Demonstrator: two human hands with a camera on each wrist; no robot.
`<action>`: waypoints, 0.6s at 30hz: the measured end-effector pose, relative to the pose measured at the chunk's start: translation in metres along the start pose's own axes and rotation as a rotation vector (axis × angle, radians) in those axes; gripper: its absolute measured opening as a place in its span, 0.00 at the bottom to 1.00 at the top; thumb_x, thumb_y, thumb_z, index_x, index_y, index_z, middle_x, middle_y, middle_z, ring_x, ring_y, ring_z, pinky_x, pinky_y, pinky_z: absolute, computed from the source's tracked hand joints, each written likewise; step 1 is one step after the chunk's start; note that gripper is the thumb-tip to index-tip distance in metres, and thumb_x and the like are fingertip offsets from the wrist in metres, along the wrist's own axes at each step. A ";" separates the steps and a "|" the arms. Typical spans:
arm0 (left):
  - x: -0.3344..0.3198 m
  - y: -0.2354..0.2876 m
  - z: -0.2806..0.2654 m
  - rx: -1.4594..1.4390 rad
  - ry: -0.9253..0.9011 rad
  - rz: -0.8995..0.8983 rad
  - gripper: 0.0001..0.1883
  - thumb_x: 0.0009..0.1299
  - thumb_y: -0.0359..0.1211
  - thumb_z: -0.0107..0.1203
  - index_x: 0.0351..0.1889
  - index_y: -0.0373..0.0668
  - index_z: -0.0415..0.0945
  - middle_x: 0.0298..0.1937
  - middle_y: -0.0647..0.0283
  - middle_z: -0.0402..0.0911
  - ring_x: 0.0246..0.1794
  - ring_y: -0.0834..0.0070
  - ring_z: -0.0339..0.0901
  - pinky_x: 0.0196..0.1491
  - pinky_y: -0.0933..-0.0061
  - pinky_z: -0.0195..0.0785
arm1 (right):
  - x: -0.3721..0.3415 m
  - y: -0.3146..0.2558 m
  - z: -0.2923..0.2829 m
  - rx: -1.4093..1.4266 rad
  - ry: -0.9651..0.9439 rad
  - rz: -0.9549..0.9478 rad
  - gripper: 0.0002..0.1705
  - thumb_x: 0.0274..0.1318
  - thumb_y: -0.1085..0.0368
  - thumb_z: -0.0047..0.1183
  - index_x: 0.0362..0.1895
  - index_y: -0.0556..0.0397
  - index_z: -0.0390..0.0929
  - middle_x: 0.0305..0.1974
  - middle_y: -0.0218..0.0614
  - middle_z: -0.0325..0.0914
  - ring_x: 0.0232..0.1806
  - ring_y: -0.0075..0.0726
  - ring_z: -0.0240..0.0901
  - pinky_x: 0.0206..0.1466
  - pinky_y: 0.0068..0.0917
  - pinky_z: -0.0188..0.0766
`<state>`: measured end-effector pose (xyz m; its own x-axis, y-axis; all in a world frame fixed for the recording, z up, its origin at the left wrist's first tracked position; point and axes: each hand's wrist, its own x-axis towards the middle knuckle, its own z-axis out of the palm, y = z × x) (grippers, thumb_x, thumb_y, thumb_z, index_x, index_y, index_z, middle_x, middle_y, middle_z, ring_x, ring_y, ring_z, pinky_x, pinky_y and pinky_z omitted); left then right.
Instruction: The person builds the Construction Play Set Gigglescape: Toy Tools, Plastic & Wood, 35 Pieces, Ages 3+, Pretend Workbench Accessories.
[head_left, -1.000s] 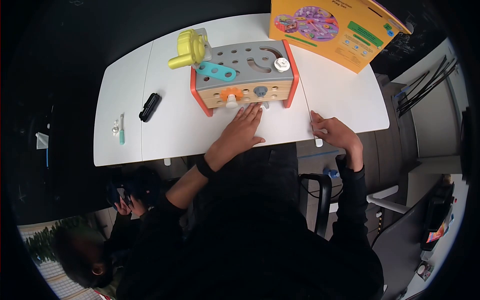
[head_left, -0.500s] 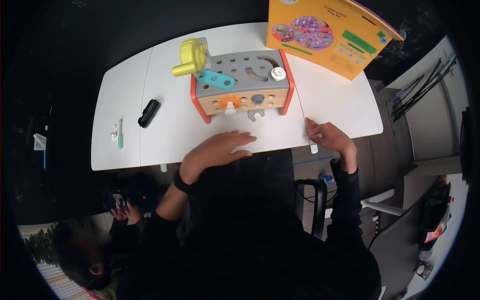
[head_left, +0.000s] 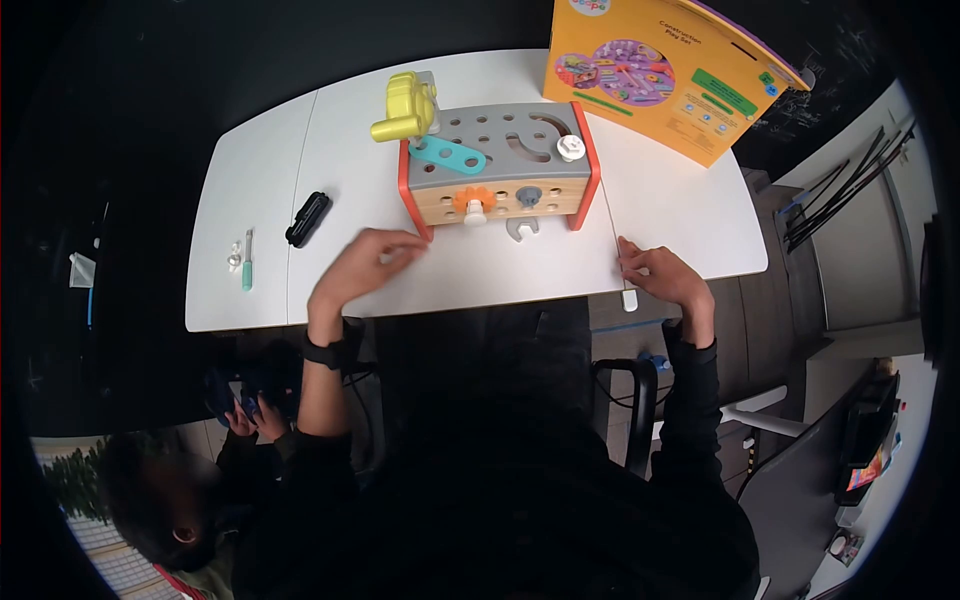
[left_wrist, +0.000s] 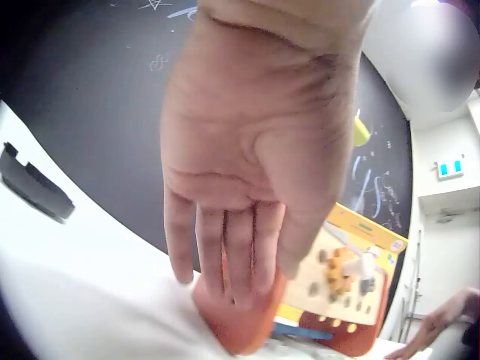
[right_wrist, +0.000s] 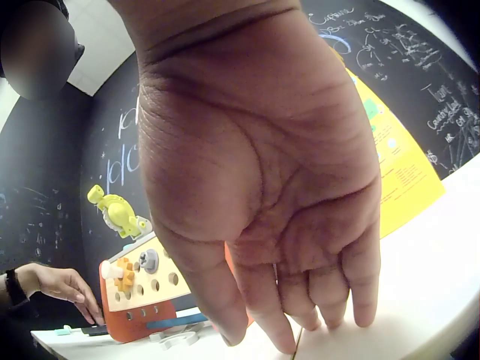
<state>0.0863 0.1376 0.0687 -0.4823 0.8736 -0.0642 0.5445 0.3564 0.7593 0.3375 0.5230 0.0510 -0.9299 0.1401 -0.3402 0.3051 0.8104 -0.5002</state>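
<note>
A toy workbench [head_left: 500, 204] with a grey top, wooden front and red side panels stands on the white table [head_left: 500, 275]. My left hand [head_left: 368, 268] holds nothing, its fingers loosely extended close to the bench's left front leg. My right hand [head_left: 664, 274] is at the table's front edge to the right, fingertips down at the tabletop, nothing in it. A grey toy wrench [head_left: 521, 229] lies under the bench's front. The front carries an orange gear [head_left: 470, 197] with a white bolt and a grey bolt [head_left: 528, 196]. On top are a teal strip [head_left: 450, 155] and a white bolt [head_left: 571, 148].
A yellow toy piece [head_left: 408, 108] rises from the bench's left end. To the left lie a black case [head_left: 309, 219], a teal-handled screwdriver [head_left: 248, 262] and small white pieces [head_left: 235, 256]. A yellow box [head_left: 660, 80] stands behind right. Another person's hands [head_left: 255, 418] show at lower left.
My left hand has drawn back from the wrench under the bench and swung left to the bench's left leg, uncovering the wrench. My right hand has stayed at the table edge.
</note>
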 end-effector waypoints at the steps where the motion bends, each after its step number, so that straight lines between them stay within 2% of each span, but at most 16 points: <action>1: 0.000 -0.014 -0.007 -0.024 0.090 -0.037 0.13 0.67 0.29 0.62 0.50 0.40 0.81 0.47 0.55 0.85 0.49 0.58 0.81 0.54 0.66 0.71 | 0.000 -0.002 0.000 0.003 -0.004 0.031 0.12 0.60 0.64 0.55 0.44 0.56 0.84 0.60 0.49 0.74 0.61 0.50 0.72 0.64 0.36 0.68; 3: 0.001 -0.051 -0.019 0.243 0.484 0.027 0.16 0.62 0.26 0.65 0.48 0.40 0.81 0.49 0.55 0.83 0.50 0.56 0.79 0.55 0.64 0.71 | -0.001 0.000 0.002 0.013 0.013 0.016 0.12 0.60 0.65 0.55 0.44 0.56 0.84 0.59 0.49 0.74 0.61 0.50 0.72 0.64 0.36 0.68; 4: 0.000 -0.078 -0.029 0.408 0.615 0.006 0.17 0.58 0.24 0.67 0.46 0.39 0.81 0.49 0.54 0.82 0.52 0.55 0.76 0.56 0.62 0.70 | -0.001 0.002 0.003 0.024 0.031 0.003 0.12 0.60 0.66 0.55 0.44 0.56 0.84 0.58 0.49 0.75 0.61 0.50 0.72 0.64 0.36 0.68; 5: -0.003 -0.098 -0.042 0.434 0.676 -0.022 0.17 0.56 0.24 0.67 0.45 0.39 0.80 0.49 0.54 0.81 0.53 0.53 0.74 0.58 0.61 0.68 | -0.001 0.004 0.004 0.026 0.032 0.006 0.12 0.60 0.66 0.55 0.44 0.56 0.84 0.58 0.49 0.75 0.61 0.50 0.72 0.64 0.36 0.68; 6: -0.007 -0.113 -0.051 0.538 0.725 -0.117 0.25 0.55 0.28 0.70 0.52 0.41 0.79 0.52 0.52 0.79 0.53 0.51 0.73 0.60 0.61 0.67 | -0.001 0.005 0.005 0.045 0.039 -0.002 0.12 0.59 0.66 0.56 0.44 0.56 0.85 0.58 0.48 0.76 0.60 0.50 0.73 0.63 0.36 0.69; 8: -0.016 -0.134 -0.056 0.773 0.782 -0.309 0.35 0.53 0.32 0.73 0.61 0.41 0.74 0.57 0.50 0.76 0.57 0.50 0.72 0.62 0.61 0.66 | -0.001 0.009 0.006 0.065 0.053 -0.006 0.11 0.59 0.66 0.56 0.44 0.56 0.85 0.57 0.48 0.76 0.59 0.51 0.74 0.63 0.36 0.69; 9: -0.018 -0.150 -0.058 0.772 0.780 -0.305 0.35 0.53 0.32 0.73 0.61 0.41 0.74 0.57 0.50 0.76 0.57 0.50 0.72 0.62 0.61 0.66 | 0.000 0.011 0.006 0.068 0.049 -0.004 0.11 0.59 0.65 0.57 0.43 0.56 0.85 0.55 0.48 0.78 0.57 0.51 0.76 0.61 0.36 0.70; 11: -0.021 -0.170 -0.062 0.794 0.707 -0.501 0.43 0.52 0.36 0.74 0.67 0.39 0.68 0.61 0.48 0.74 0.60 0.47 0.70 0.63 0.59 0.67 | 0.001 0.013 0.006 0.073 0.046 -0.001 0.11 0.59 0.65 0.57 0.43 0.55 0.85 0.53 0.49 0.79 0.54 0.51 0.78 0.60 0.36 0.71; 12: -0.022 -0.175 -0.065 0.794 0.704 -0.499 0.43 0.52 0.36 0.74 0.67 0.39 0.68 0.61 0.48 0.74 0.60 0.47 0.70 0.63 0.59 0.67 | 0.001 0.013 0.006 0.056 0.042 -0.004 0.11 0.59 0.64 0.57 0.43 0.55 0.86 0.50 0.50 0.80 0.51 0.52 0.79 0.59 0.37 0.72; 13: -0.023 -0.179 -0.067 0.663 0.692 -0.539 0.41 0.53 0.35 0.74 0.65 0.37 0.69 0.61 0.47 0.74 0.60 0.48 0.71 0.62 0.58 0.68 | 0.002 0.013 0.006 0.039 0.039 -0.007 0.11 0.59 0.64 0.57 0.43 0.54 0.86 0.46 0.51 0.82 0.47 0.53 0.80 0.57 0.37 0.73; 14: -0.022 -0.178 -0.067 0.531 0.676 -0.578 0.39 0.53 0.34 0.74 0.63 0.35 0.71 0.61 0.47 0.74 0.59 0.48 0.72 0.61 0.58 0.69 | 0.002 0.011 0.006 0.042 0.038 -0.004 0.11 0.59 0.64 0.57 0.43 0.54 0.86 0.46 0.51 0.82 0.47 0.53 0.80 0.57 0.37 0.73; 16: -0.022 -0.175 -0.068 0.466 0.650 -0.577 0.36 0.53 0.33 0.74 0.61 0.34 0.73 0.59 0.47 0.76 0.57 0.49 0.74 0.60 0.59 0.70 | 0.001 0.006 0.004 -0.003 0.052 0.001 0.10 0.58 0.64 0.58 0.41 0.53 0.86 0.39 0.52 0.82 0.43 0.54 0.81 0.54 0.39 0.74; 18: -0.022 -0.167 -0.067 0.399 0.627 -0.581 0.34 0.52 0.31 0.73 0.59 0.34 0.75 0.57 0.47 0.77 0.54 0.51 0.76 0.58 0.60 0.71 | 0.002 0.011 0.008 -0.008 0.081 -0.021 0.09 0.58 0.64 0.58 0.40 0.53 0.87 0.37 0.52 0.82 0.41 0.55 0.81 0.53 0.39 0.74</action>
<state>-0.0400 0.0369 -0.0138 -0.9701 0.2273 0.0855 0.2417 0.8684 0.4330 0.3405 0.5280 0.0385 -0.9497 0.1681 -0.2643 0.2839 0.8183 -0.4997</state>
